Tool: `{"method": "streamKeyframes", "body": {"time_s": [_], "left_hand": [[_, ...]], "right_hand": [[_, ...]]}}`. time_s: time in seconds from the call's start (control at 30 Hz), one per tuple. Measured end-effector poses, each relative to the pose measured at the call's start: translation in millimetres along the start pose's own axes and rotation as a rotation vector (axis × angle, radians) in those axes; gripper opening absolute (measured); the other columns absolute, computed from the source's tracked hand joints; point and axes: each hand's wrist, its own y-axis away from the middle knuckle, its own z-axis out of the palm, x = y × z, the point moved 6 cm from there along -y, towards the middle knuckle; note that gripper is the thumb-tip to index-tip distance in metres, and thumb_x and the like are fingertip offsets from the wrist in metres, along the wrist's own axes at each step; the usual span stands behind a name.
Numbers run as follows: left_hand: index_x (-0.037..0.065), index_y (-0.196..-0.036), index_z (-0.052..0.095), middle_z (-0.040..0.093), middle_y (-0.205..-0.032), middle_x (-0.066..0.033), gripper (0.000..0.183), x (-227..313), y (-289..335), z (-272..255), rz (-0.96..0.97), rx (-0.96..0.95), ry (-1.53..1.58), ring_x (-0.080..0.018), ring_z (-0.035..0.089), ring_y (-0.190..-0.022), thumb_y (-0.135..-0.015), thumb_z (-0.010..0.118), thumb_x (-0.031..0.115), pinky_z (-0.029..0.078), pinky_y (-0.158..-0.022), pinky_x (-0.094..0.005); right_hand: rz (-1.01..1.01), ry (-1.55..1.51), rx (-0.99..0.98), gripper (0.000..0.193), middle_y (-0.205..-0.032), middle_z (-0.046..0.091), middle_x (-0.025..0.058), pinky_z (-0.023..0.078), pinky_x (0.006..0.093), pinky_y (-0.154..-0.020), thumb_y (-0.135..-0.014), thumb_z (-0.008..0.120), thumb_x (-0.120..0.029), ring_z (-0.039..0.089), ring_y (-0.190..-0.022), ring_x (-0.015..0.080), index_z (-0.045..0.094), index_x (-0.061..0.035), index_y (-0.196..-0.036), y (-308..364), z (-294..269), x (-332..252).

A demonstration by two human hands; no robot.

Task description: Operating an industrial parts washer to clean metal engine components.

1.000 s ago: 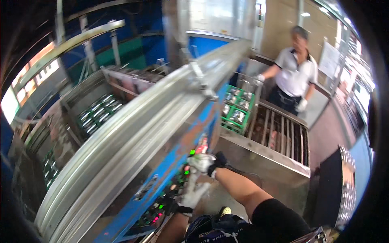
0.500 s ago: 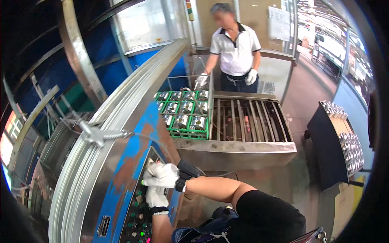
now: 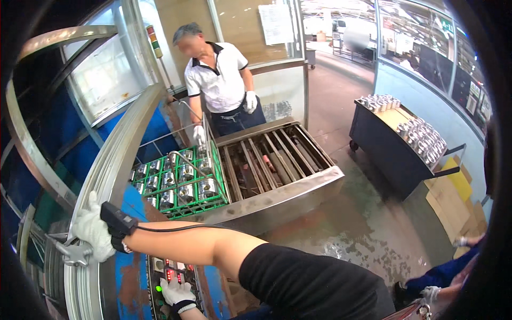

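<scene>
Factory floor, wet concrete, glazed partitions at rear. Foreground: blue machine w/ curved steel hood [image 3: 114, 154]. Left hand [image 3: 178, 295], white-gloved, lies fingers-flat on the control panel [image 3: 162, 280] at the machine's lower edge, among lit red and green buttons; nothing grasped. Right hand [image 3: 93, 228], white-gloved, wrist strapped w/ small black device, fingers curled over the hood's rim beside a steel latch [image 3: 74, 255]. Centre: green crate [image 3: 178, 184] of shiny metal cans at the left end of a slatted steel conveyor table [image 3: 277, 165]. Co-worker in white shirt stands at the table's far edge, one gloved hand [image 3: 199, 134] on the crate's rear. Right: dark cart [image 3: 392, 152] carrying more cans.
</scene>
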Motion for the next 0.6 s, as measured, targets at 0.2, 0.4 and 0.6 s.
{"method": "streamKeyframes", "body": {"time_s": [0.2, 0.4, 0.6], "left_hand": [[0.009, -0.128, 0.056, 0.053, -0.138, -0.0081, 0.063, 7.0, 8.0, 8.8, 0.048, 0.086, 0.017, -0.0228, 0.052, -0.115, -0.089, 0.056, 0.058, 0.042, -0.071, -0.0301], [0.002, -0.113, 0.062, 0.068, -0.112, -0.0105, 0.026, 17.9, 27.9, 25.1, -0.031, -0.476, 0.263, -0.0349, 0.063, -0.101, -0.098, 0.053, 0.023, 0.055, -0.072, -0.0423], [0.006, -0.123, 0.059, 0.064, -0.123, -0.0093, 0.048, 33.6, -5.8, 19.9, 0.405, -0.858, -0.299, -0.0335, 0.061, -0.109, -0.096, 0.051, 0.044, 0.049, -0.085, -0.0462]], "right_hand": [[0.179, -0.983, 0.159, 0.032, -0.094, 0.066, 0.0143, 0.052, 0.038, -0.071, -0.077, 0.058, -0.008, 0.066, -0.084, 0.0291, 0.056, -0.0083, -0.109, 14.1, -68.9, 23.8], [0.173, -0.946, -0.275, 0.056, -0.119, 0.068, 0.0081, 0.054, 0.0308, -0.087, -0.083, 0.066, -0.004, 0.064, -0.107, 0.015, 0.052, -0.0104, -0.137, 154.6, -133.7, 84.2], [0.839, -0.522, -0.7, 0.058, -0.081, 0.072, 0.0001, 0.054, 0.0299, -0.063, -0.087, 0.065, -0.049, 0.066, -0.067, 0.0095, 0.054, -0.0266, -0.14, 440.2, -92.6, 240.9]]}}
